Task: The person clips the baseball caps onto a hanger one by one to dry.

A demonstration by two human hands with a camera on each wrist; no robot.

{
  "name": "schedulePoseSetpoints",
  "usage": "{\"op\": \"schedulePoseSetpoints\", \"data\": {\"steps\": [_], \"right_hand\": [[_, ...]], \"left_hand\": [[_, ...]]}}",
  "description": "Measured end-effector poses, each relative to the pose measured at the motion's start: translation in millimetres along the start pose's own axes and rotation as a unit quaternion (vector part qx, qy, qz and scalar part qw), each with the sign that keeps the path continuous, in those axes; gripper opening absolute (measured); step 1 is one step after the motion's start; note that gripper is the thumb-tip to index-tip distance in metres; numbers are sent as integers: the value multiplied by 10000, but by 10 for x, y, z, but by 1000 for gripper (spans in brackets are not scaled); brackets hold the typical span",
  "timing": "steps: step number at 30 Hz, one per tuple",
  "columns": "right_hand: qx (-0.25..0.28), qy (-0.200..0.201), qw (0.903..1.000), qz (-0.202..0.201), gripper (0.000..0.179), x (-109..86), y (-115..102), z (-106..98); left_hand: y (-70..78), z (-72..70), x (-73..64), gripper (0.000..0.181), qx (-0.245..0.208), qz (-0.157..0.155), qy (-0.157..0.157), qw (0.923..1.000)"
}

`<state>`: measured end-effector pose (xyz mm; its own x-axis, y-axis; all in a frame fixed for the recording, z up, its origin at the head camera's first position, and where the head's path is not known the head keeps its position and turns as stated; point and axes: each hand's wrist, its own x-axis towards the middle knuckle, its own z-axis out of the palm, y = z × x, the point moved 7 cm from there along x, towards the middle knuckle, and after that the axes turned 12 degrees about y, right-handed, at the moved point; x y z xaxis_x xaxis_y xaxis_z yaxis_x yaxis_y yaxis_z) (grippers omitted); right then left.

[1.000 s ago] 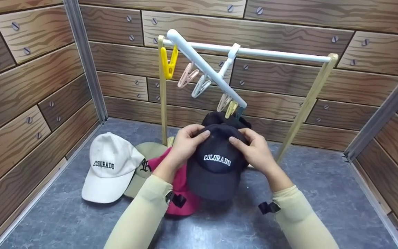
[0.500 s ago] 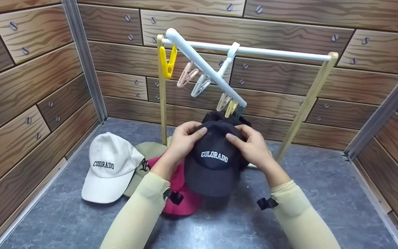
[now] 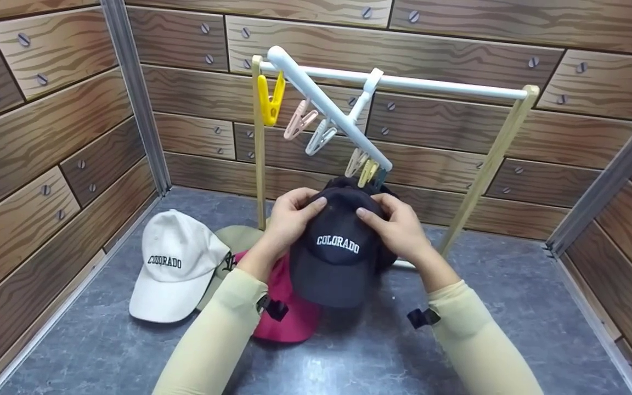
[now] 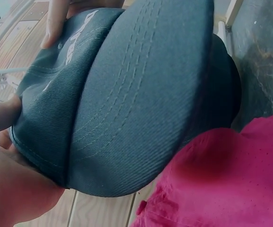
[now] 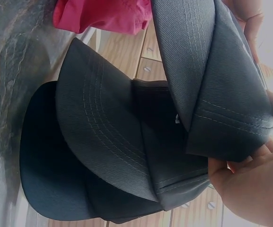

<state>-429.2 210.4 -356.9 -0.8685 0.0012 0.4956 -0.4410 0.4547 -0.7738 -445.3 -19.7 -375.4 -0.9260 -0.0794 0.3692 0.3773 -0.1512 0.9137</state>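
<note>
A dark cap with white "COLORADO" lettering [image 3: 332, 274] is held up in front of the rack. My left hand [image 3: 287, 219] pinches its crown at the left, thumb in front. My right hand [image 3: 404, 227] grips the crown's other side the same way. The right wrist view shows two more dark caps behind it, a nearer cap [image 5: 103, 118] and a farther cap [image 5: 44, 161]. They hang at the near end of the white hanger [image 3: 321, 99], mostly hidden in the head view. Beside them a yellow clip [image 3: 368, 173] and a beige clip [image 3: 355, 163] hang from the bar.
At the left, a white cap [image 3: 173, 263], an olive cap [image 3: 242, 236] and a magenta cap [image 3: 286, 318] overlap on the grey floor [image 3: 486, 340]. A wooden-legged rack [image 3: 491, 164] carries the hanger. Farther along hang white [image 3: 321, 137], pink [image 3: 299, 120] and bright yellow clips [image 3: 271, 101].
Both hands have moved the held dark cap slightly up and to the left. The hanger, the hanging caps and the caps on the floor have stayed in place.
</note>
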Motion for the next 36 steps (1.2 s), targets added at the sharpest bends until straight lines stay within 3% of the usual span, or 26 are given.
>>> {"op": "schedulePoseSetpoints", "data": {"steps": [36], "right_hand": [[-187,-146,9996,-173,40,237,-233,44]], "left_hand": [[125,-78,115,8,-205,69,-20,9998]]}}
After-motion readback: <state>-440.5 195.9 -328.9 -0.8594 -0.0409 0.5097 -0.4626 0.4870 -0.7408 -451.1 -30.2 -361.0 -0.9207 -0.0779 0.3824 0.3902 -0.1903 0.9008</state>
